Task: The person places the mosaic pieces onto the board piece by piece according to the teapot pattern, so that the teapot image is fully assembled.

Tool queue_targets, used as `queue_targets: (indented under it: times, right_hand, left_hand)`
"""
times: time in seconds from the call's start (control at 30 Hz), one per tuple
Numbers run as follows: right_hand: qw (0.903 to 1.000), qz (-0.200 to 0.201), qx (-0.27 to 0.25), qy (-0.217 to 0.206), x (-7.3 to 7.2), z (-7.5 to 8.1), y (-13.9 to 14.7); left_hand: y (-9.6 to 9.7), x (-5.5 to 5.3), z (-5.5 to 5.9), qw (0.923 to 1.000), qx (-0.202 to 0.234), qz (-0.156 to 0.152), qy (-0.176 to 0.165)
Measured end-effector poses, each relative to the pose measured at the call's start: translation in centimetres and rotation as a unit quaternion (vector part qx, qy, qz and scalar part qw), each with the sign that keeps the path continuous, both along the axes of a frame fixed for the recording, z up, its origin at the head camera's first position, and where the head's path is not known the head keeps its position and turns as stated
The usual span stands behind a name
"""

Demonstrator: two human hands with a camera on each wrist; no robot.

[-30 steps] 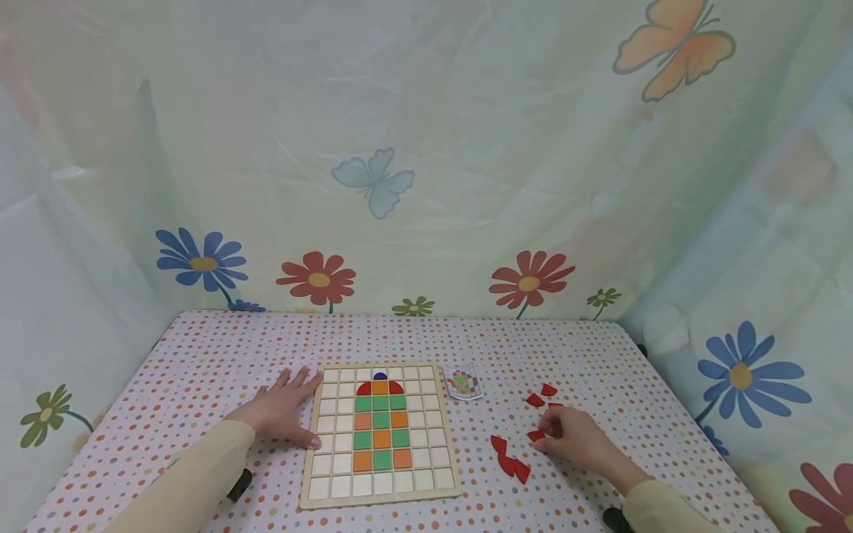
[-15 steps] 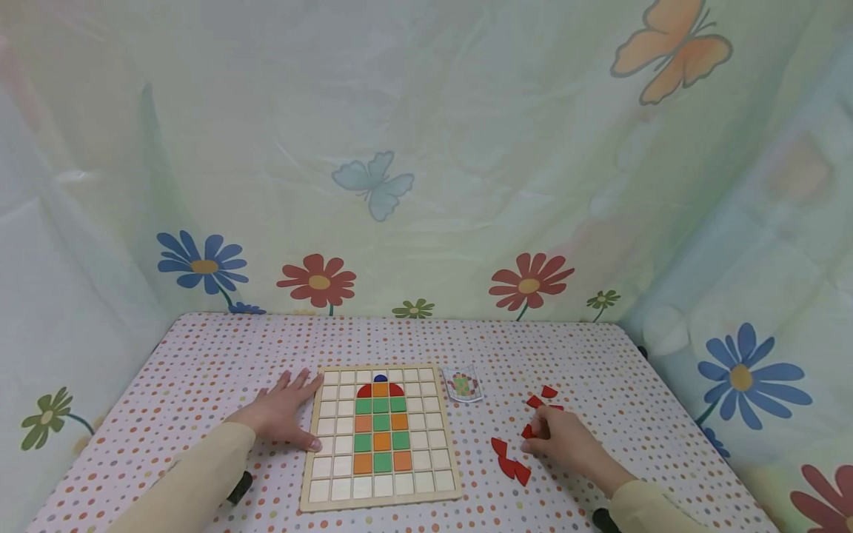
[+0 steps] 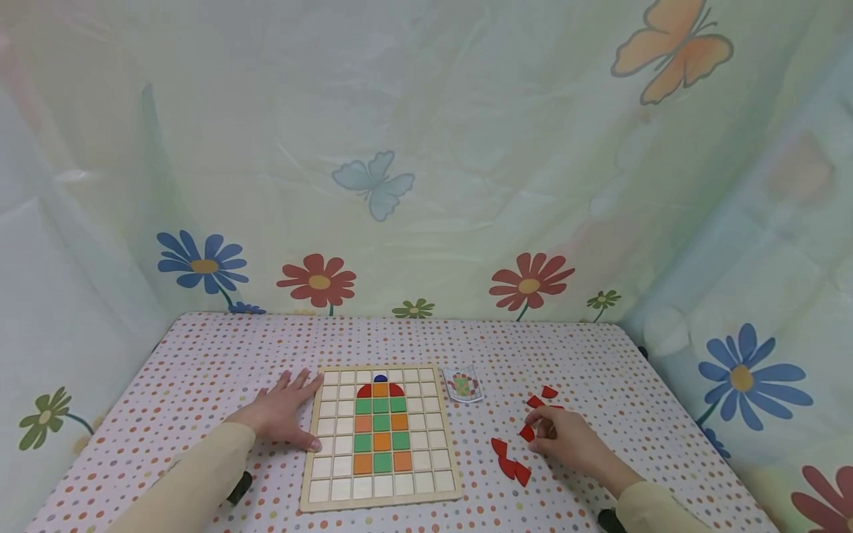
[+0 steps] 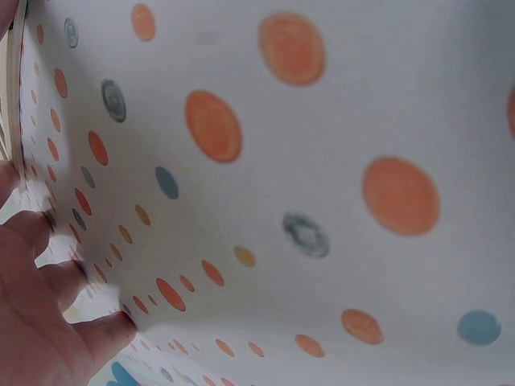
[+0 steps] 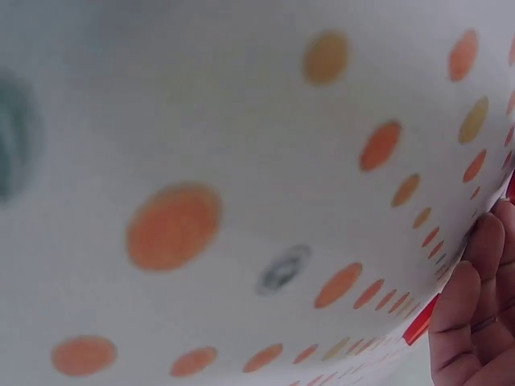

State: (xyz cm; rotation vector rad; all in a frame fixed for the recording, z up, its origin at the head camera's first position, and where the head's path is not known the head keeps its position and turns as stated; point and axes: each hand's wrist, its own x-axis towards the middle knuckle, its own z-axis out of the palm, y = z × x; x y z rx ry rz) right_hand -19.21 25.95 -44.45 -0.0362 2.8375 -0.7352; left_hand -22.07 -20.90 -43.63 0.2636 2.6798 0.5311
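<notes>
My left hand (image 3: 283, 414) rests with spread fingers along the left edge of a wooden grid board (image 3: 380, 504). In the left wrist view the fingers (image 4: 109, 331) touch the dotted cloth. Set in the board are green and orange square tiles, two red quarter-circle tiles (image 3: 363, 390) and a blue piece (image 3: 380, 378) at the top. Right of the board, my right hand (image 3: 571, 442) pinches a red quarter-circle tile (image 3: 526, 432) between thumb and forefinger, low over the table. Its other fingers are curled under.
Several loose red tiles (image 3: 506, 466) lie left of the right hand, and more red tiles (image 3: 549, 391) lie just beyond it. A small pattern card (image 3: 463, 384) sits at the board's right edge. The table (image 3: 233, 340) meets a flowered curtain (image 3: 426, 244) at the back.
My right hand has shifted a little left, and the red quarter-circle tile at its fingertips has moved left with it. The left hand and the board stay in place.
</notes>
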Motion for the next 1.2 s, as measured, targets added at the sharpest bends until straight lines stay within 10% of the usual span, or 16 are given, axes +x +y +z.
queue_targets:
  times: [0.5,1.2]
  right_hand:
    - [0.9997,0.021,0.010,0.001,-0.4,0.6,-1.2]
    - [0.9906,0.118,-0.020,0.067,-2.8,2.3,-10.4]
  left_hand:
    - [0.0,0.0,-0.1,1.0000,-0.002,0.002,0.002]
    - [0.2,0.1,-0.2,0.9998,-0.010,0.014,0.005]
